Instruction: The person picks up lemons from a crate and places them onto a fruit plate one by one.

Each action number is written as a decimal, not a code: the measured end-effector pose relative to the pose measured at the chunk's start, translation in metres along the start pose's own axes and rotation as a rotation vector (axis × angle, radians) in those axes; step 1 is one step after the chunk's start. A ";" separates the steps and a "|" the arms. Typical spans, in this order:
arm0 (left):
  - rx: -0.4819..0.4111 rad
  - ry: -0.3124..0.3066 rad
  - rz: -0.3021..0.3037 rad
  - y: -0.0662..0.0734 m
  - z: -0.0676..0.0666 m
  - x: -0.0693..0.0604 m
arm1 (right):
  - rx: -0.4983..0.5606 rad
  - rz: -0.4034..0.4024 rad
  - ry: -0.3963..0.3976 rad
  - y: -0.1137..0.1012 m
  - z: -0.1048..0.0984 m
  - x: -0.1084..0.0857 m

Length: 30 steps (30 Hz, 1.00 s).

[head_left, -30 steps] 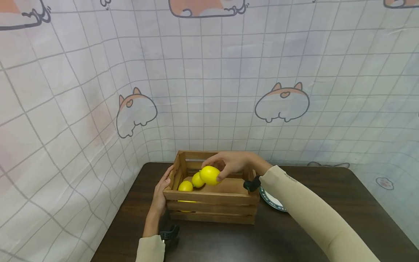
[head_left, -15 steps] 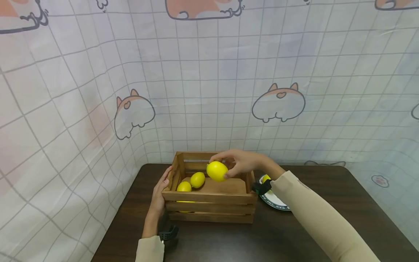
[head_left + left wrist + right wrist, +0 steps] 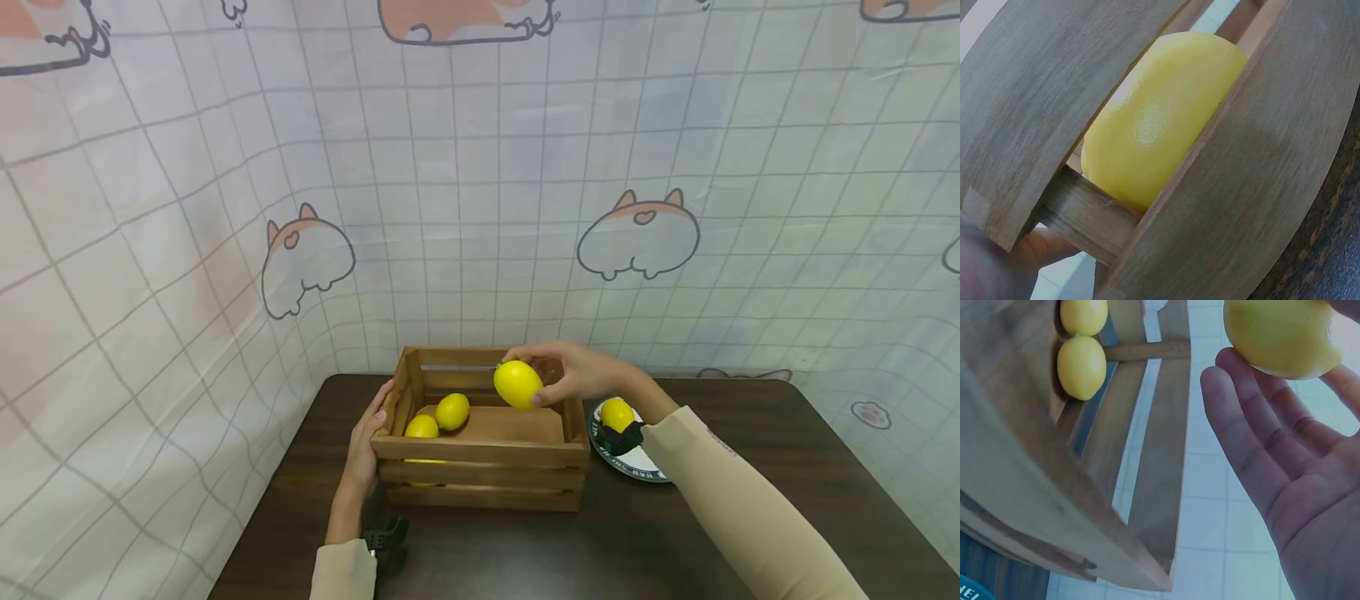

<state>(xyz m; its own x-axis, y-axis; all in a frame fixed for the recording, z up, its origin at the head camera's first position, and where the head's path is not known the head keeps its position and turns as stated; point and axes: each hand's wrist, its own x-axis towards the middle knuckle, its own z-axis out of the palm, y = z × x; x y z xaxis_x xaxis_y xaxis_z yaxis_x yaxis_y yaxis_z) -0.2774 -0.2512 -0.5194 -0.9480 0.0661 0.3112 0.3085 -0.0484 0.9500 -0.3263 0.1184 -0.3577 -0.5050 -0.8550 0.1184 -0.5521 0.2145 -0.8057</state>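
My right hand point(image 3: 581, 372) pinches a yellow lemon point(image 3: 518, 384) above the right part of the wooden crate point(image 3: 480, 454); the right wrist view shows the held lemon point(image 3: 1282, 334) between fingers and thumb. Two lemons, one point(image 3: 452, 412) touching another point(image 3: 422, 427), lie at the crate's left end. My left hand point(image 3: 365, 437) grips the crate's left side. Through a gap between slats, the left wrist view shows a lemon point(image 3: 1163, 115) inside, with part of the left hand point(image 3: 1000, 262) at the lower left corner.
To the right of the crate stands a white plate point(image 3: 639, 463) with a green rim, bearing a lemon point(image 3: 617, 413) partly behind the right wrist's black strap. The dark wooden table point(image 3: 495, 554) meets a patterned cloth point(image 3: 480, 208) behind and at the left.
The right hand has carried its lemon rightward and slightly up, away from the two in the crate. More of the plate and its lemon shows. The left hand keeps its hold.
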 end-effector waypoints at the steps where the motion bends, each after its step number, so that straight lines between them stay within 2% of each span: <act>1: -0.003 0.001 -0.001 0.000 0.000 0.001 | 0.003 -0.005 0.011 0.000 0.000 -0.001; 5: -0.005 0.003 -0.001 0.000 0.000 0.001 | 0.009 -0.014 0.039 0.004 -0.002 -0.008; 11: 0.001 -0.001 -0.001 0.000 0.000 0.001 | -0.024 0.022 0.113 0.004 -0.002 -0.018; 20: -0.002 -0.001 -0.005 0.000 -0.001 0.000 | -0.013 0.050 0.201 0.009 0.000 -0.032; 30: -0.007 -0.004 -0.003 -0.001 -0.001 0.002 | -0.003 -0.009 0.250 0.015 0.000 -0.046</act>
<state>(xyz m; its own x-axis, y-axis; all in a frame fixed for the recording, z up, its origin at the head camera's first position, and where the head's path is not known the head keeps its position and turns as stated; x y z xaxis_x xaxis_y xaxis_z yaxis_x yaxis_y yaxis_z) -0.2793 -0.2518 -0.5197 -0.9486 0.0706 0.3084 0.3050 -0.0547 0.9508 -0.3108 0.1609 -0.3751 -0.6480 -0.7139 0.2656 -0.5592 0.2091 -0.8022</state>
